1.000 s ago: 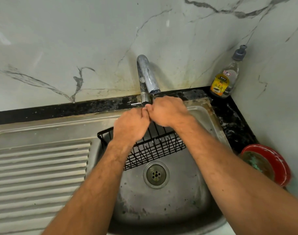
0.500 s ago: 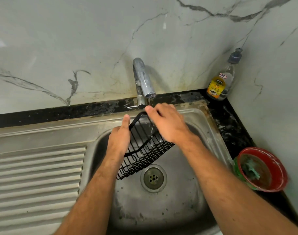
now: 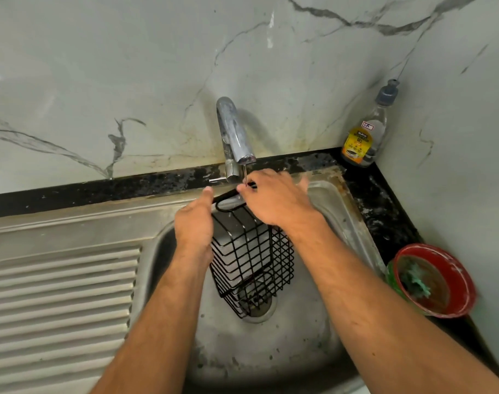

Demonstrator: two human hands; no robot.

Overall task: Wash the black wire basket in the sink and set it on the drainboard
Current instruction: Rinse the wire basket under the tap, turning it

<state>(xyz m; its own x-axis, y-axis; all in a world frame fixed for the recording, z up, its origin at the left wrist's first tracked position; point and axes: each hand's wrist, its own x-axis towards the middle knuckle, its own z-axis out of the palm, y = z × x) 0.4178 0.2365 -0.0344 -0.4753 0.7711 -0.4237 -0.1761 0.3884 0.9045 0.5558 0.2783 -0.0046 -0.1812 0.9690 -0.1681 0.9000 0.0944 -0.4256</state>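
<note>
Starting with the big stuff: the steel sink [image 3: 313,351] fills the middle, the ribbed drainboard [image 3: 60,302] runs off to its left, and the tap [image 3: 233,132] sits at the back letting out just a thin trickle. Held up on end over the bowl is the black wire basket [image 3: 251,260], its lower end hanging above the drain and its top rail right under the spout. The left hand [image 3: 192,228] grips the basket's left side with the thumb up on the top rail, and the right hand [image 3: 273,199] pinches that same rail close beside it. So both hands are clamped on the basket, nearly touching. With a stream that weak, I'd say the trick is to slowly rotate it so every wire passes under the water, keeping it low so drips stay in the bowl. Off to the right there's a dish soap bottle [image 3: 364,137] and a red bowl [image 3: 438,282].
</note>
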